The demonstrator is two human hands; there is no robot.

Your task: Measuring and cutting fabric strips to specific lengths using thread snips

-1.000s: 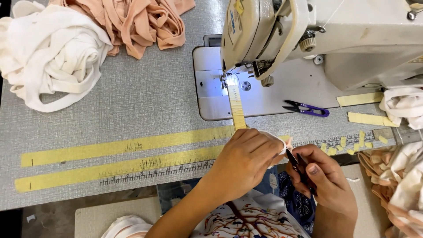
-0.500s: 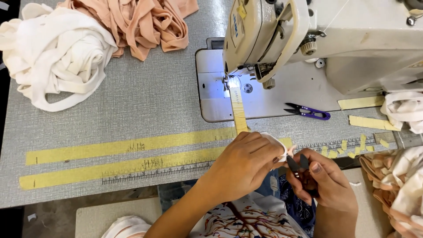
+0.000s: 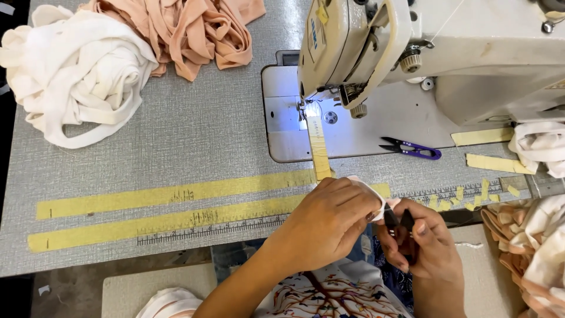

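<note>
At the near edge of the grey textured table (image 3: 194, 135), the left hand (image 3: 329, 221) is curled shut around a small piece of white fabric (image 3: 371, 191), which peeps out above its knuckles. Just to its right, touching it, the right hand (image 3: 426, 250) is closed on a pair of small dark thread snips (image 3: 400, 227), whose blades point up toward the white fabric between the two hands. Whether the blades touch the fabric cannot be told.

Behind the hands, a narrow strip of yellow tape (image 3: 318, 147) runs from the needle area of the cream-coloured sewing machine (image 3: 447, 53) toward the table edge. A second pair of snips with purple handles (image 3: 412, 149) lies on the machine bed, well apart from the hands. Long yellow tape strips with ruler markings (image 3: 170, 206) cross the table to the left. A heap of white cloth (image 3: 70, 76) and a heap of peach cloth (image 3: 188, 29) sit at the far left corner.
</note>
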